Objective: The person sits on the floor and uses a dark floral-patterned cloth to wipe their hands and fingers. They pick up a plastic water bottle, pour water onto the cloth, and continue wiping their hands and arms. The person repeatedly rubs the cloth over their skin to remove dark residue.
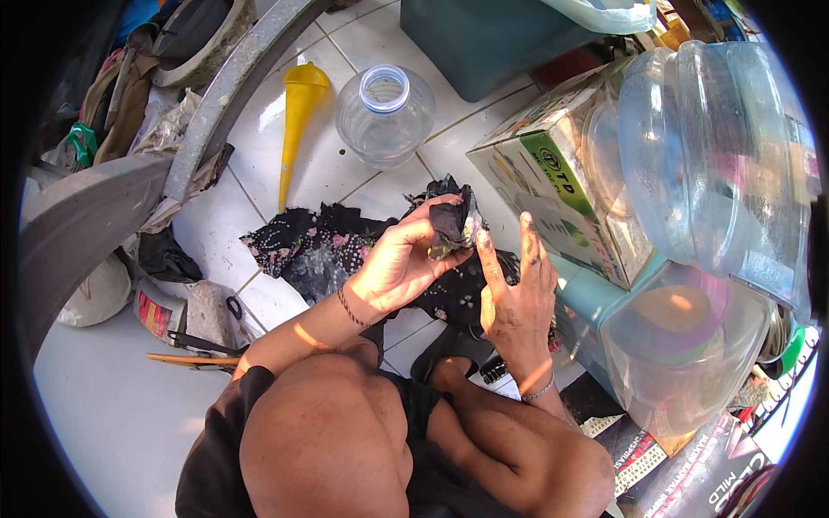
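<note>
My left hand (399, 259), with a thin cord round its wrist, grips a bunched black cloth (451, 229). Pale, wet-looking patches show on it, and whether anything is wrapped inside I cannot tell. Close to its right side is my right hand (521, 311), fingers stretched out and smudged dark. Its index fingertip comes up against the cloth's edge or just beside it. Below both hands a black floral cloth (319, 250) lies spread and crumpled on the white tiles.
Beyond the cloth are a yellow funnel (298, 112) and a clear plastic bottle (384, 129). A dark green tub (484, 43) stands at the back. To the right, a cardboard box (561, 173) stands beside a large clear blue water jug (717, 164). A curved grey metal frame (207, 129) rises at left.
</note>
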A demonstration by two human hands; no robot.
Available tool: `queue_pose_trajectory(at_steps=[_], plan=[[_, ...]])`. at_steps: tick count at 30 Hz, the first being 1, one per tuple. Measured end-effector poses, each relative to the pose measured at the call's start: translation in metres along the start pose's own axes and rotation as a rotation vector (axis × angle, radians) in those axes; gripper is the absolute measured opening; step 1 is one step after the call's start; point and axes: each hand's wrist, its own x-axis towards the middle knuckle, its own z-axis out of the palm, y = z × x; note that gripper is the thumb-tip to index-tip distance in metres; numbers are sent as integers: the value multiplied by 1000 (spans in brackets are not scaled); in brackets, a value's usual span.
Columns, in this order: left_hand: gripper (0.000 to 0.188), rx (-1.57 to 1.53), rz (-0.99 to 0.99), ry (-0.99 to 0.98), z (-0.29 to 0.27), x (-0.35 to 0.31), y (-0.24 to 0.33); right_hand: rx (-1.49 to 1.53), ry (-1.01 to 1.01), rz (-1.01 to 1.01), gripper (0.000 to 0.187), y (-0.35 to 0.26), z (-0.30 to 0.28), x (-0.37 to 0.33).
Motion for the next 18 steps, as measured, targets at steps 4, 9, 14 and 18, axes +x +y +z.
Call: queue_pose_trajectory(at_steps=[4, 9, 14, 18], plan=[[60, 152, -32, -93, 3, -4, -6, 236, 17, -45, 69, -1, -3, 0], [39, 835, 259, -69, 2, 0, -13, 554, 133, 27, 41, 1, -7, -1], [32, 1560, 681, -185, 16, 0, 10, 731, 198, 263, 18, 4, -9, -3], [32, 1055, 207, -251, 16, -3, 9, 874, 306, 382, 15, 9, 0, -8]])
